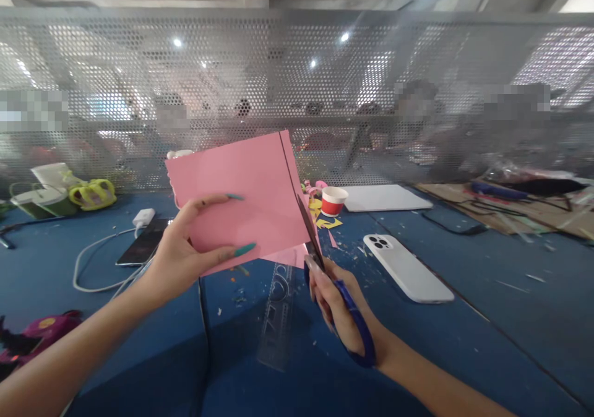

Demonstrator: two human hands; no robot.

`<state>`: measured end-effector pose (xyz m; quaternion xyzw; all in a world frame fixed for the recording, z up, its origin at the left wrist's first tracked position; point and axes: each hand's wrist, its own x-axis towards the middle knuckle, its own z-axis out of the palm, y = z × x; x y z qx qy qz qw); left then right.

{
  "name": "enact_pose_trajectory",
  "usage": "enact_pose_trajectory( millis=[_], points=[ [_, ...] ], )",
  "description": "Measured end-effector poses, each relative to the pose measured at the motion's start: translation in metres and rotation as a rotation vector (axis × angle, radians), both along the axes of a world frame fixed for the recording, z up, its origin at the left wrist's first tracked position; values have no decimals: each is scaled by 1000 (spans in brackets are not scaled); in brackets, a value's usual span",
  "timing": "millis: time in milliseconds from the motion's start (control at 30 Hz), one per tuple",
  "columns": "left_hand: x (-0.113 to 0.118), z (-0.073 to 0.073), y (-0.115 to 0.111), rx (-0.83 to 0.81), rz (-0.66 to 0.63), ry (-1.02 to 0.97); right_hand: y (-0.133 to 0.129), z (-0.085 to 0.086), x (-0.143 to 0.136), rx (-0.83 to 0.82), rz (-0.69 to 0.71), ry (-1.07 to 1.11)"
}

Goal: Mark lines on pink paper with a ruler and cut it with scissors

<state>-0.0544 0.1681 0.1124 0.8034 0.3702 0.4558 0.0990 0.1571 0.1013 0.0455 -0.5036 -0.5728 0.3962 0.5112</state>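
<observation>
My left hand (188, 244) grips a pink sheet of paper (241, 194) by its left side, thumb and a finger lying over the front. A dark line runs down near the sheet's right edge. In my right hand (341, 299) are scissors (357, 324) with blue handles, their dark blades pointing up at the lower right edge of the sheet, along the line. Whether the blades are parted I cannot make out. Below the paper a clear stencil ruler (277, 318) lies on the blue table (241, 380).
A white phone (408, 271) lies at right, a dark phone (146, 244) with a white charger (145, 217) at left. Behind the scissors stand a red-and-white paper cup (333, 202) and yellow paper scraps (328, 223). A perforated metal screen (288, 83) closes off the back.
</observation>
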Motion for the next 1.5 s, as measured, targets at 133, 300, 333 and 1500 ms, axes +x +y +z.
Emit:
enact_pose_trajectory(
  millis=[133, 300, 333, 1500],
  points=[
    [0, -1, 0, 0, -5, -3, 0, 0, 0, -8, -6, -11],
    [-1, -1, 1, -7, -36, -9, 0, 2, -1, -9, -10, 12],
    [-1, -1, 0, -16, -45, -19, -1, 2, -2, -10, -14, 24],
    [1, 1, -1, -153, -112, -69, 3, -8, 2, 0, 43, 122]
  ],
)
